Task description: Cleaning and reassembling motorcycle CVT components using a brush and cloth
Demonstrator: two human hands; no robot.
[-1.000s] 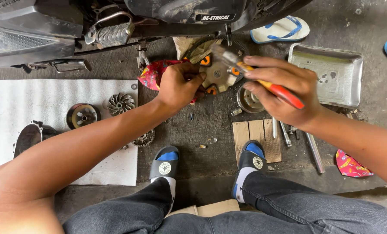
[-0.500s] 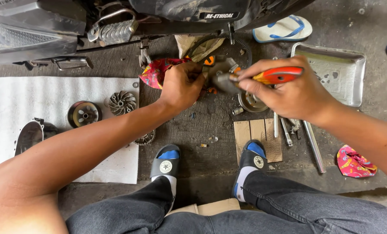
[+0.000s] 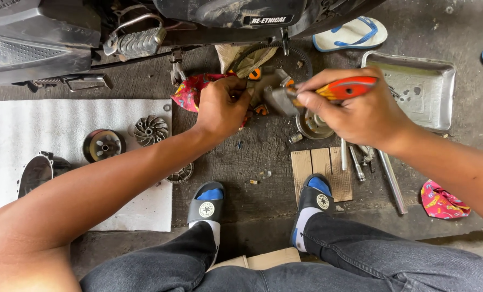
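Gripping an orange-handled tool (image 3: 345, 88) — right hand (image 3: 355, 108) fingers clamped — left hand (image 3: 222, 105) fingers curled on a grey metal part (image 3: 268, 92) (beside).

Both bare arms reach forward from the lower corners, converging at top centre. Left hand (image 3: 222, 107): palm down, wrist straight, fingers curled under, forearm running diagonally from lower left. Right hand (image 3: 355, 108): closed in a fist grip, thumb pressed along the top, knuckles facing the camera, forearm coming in from the right edge. The hands sit near each other, not touching.
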